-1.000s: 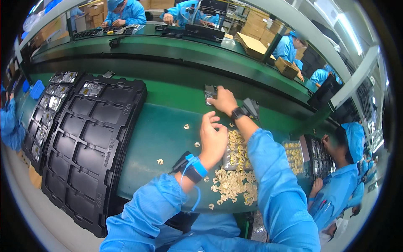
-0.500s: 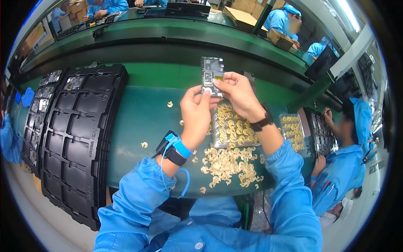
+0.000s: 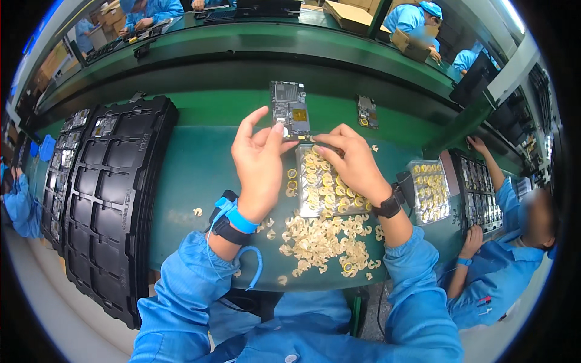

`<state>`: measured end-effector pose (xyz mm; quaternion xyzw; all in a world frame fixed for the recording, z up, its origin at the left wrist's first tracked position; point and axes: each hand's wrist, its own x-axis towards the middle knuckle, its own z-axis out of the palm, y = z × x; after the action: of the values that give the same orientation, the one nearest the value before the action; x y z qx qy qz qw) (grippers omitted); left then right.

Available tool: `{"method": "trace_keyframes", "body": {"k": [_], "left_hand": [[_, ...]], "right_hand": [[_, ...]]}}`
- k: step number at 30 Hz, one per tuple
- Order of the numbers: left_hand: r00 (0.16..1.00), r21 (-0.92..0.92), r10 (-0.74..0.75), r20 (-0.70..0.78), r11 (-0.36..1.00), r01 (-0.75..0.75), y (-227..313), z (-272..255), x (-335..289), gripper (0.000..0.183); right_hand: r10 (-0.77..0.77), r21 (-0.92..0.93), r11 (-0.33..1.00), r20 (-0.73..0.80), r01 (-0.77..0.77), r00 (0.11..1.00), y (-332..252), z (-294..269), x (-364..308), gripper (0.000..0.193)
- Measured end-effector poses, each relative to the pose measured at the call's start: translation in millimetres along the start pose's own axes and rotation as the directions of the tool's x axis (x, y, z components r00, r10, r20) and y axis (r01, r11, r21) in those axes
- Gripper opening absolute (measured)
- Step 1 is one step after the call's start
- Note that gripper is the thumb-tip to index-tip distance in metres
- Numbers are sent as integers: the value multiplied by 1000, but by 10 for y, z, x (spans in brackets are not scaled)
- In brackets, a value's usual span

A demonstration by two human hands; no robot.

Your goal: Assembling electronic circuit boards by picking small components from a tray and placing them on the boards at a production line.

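Note:
A dark circuit board (image 3: 290,112) with a gold square patch stands up in my left hand (image 3: 257,157), its thumb and fingers closed on the lower edge. A small white round part shows on the board beside my thumb. My right hand (image 3: 354,160) is just below the board's lower right corner, thumb and forefinger nearly together over the tray's far edge. A tiny pale piece is at its fingertips; what it is, I cannot make out. Beneath lies a clear plastic tray (image 3: 305,202) of yellow-ringed round parts. Several loose cream C-shaped pieces (image 3: 321,242) are heaped on the near side.
Another circuit board (image 3: 367,111) lies beyond the tray. Stacked black trays (image 3: 100,224) fill the left, one pocket holding a board. To the right are a second tray of yellow-ringed parts (image 3: 431,209) and a co-worker's black tray (image 3: 481,209). A blue coiled cord (image 3: 257,263) hangs from my left wrist.
My left hand has shifted left with the circuit board. My right hand has come off the board and moved down to the tray's far edge. The board lying behind is now uncovered.

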<state>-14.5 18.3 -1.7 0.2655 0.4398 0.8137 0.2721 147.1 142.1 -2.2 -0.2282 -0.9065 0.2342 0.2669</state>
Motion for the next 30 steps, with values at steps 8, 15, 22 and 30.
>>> {"method": "trace_keyframes", "body": {"k": [8,15,22,30], "left_hand": [[995,141,57,86,988,-69,-206,-73,-7,20],[925,377,61,375,902,-212,-93,-3,-92,17],[848,351,144,510,865,-358,-78,10,-125,13],[874,337,200,444,866,-369,-125,44,-184,11]], "right_hand": [[118,204,971,50,-126,992,-106,-80,-5,11],[68,567,823,-127,16,990,-196,-181,-95,10],[-38,422,900,-181,113,983,-296,-176,-103,14],[47,316,948,-213,24,976,-290,-184,-119,13]]}}
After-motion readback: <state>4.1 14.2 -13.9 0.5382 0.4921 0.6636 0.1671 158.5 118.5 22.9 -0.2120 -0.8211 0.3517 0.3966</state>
